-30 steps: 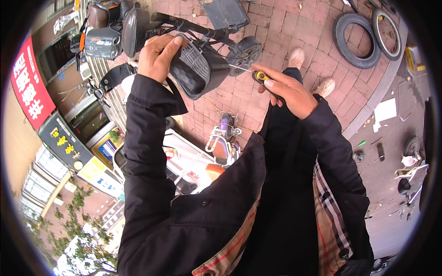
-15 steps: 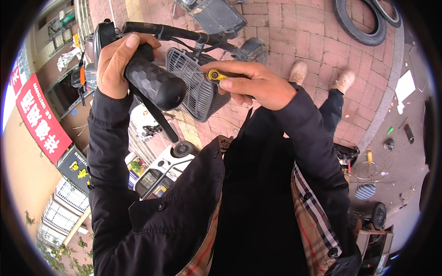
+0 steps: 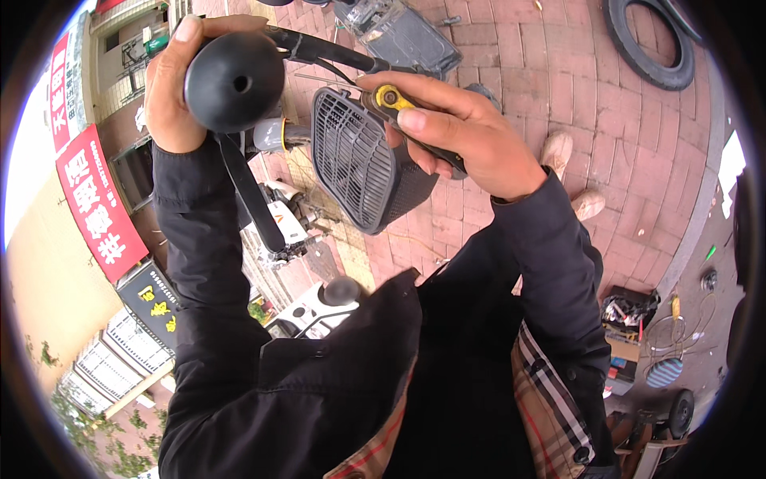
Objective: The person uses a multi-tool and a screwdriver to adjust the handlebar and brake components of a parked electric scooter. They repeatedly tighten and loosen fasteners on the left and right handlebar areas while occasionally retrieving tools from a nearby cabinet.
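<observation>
Here's the right hand [image 3: 483, 144], its fingers pinched snugly round a yellow-and-black handled tool with a round head [image 3: 389, 97]: thumb on the near side, index finger stretched along the far side, probably to guide the point. A thin metal shaft [image 3: 319, 78] runs left from those fingers towards the other hand; whether its tip touches anything, I can't tell.

And over there, the left hand [image 3: 171, 104] has its fingers wrapped around a black, round-ended handlebar grip [image 3: 235, 88], thumb up along its outer side, the holed end facing us. That wrap looks meant to steady the bar, leaving the right hand free for the tool.

Just below the left fingers hangs a flat black lever with a rounded tip [image 3: 254, 195], clear of the palm. Beyond them, a black tubular handlebar [image 3: 339, 54] slants off to the right, passing above the tool.

Between and below the two sets of fingers sits a dark grey slatted plastic basket [image 3: 351, 160], its open weave facing left. Far right of the right fingers, a black rubber tyre [image 3: 638, 52] lies flat on reddish brick paving [image 3: 550, 60].
</observation>
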{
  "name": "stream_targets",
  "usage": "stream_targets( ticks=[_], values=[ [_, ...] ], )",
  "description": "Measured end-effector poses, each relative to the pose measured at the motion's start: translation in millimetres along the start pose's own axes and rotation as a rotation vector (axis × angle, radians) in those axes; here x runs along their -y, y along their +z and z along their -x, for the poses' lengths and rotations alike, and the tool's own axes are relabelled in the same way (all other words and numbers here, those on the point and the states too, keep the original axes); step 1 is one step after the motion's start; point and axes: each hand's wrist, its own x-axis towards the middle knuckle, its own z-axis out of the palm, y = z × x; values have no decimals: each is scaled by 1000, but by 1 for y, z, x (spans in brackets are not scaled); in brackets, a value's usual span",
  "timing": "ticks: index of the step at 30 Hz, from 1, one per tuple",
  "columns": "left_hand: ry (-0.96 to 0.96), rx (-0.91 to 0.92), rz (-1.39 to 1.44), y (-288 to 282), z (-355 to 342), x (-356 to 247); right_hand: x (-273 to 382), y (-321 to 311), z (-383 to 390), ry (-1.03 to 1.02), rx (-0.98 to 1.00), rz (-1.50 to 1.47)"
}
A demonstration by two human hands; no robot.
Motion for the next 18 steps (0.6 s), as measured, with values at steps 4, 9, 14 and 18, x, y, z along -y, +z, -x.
stream_targets(
  ticks=[4,9,14,18],
  values=[
    [81,-130,-110,4,9,3,9,-4,-8,12,41,0],
    [222,-246,-1,9,17,18,18,-21,-20,16,136,58],
    [448,-394,79,12,19,37,15,-35,-26,26,279,197],
    [615,-350,-184,-3,17,38,-5,-43,-33,-100,406,257]
  ],
)
